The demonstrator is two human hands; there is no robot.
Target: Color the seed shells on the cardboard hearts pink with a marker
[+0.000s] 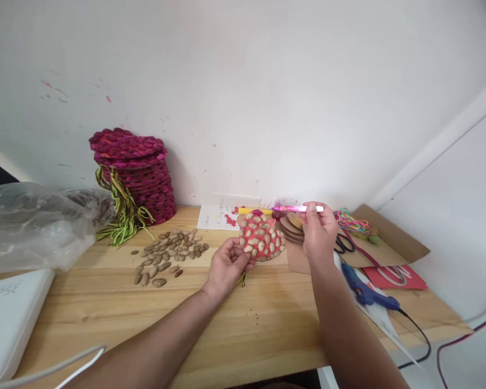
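Note:
My left hand (pixel 230 262) pinches the lower left edge of a round disc (pixel 260 231). Its red face is covered in pale oval seeds, and one at the top edge is purple. My right hand (pixel 319 224) is closed on a slim pink-and-white paintbrush (pixel 294 208), held level with its dark purple tip pointing left. The tip is close to the disc's upper edge; I cannot tell whether they touch. Green strands (pixel 243 278) show below my left fingers. Loose brown seeds (pixel 168 251) lie spread on the table to the left.
A tall magenta seed-covered stack (pixel 135 178) with a green tassel (pixel 121 216) stands by the wall. A plastic bag (pixel 36 227) and white box (pixel 14 319) lie left. Rightward are scissors (pixel 345 244), a blue glue gun (pixel 368 292), cardboard (pixel 389 243) and coloured cords (pixel 352 221).

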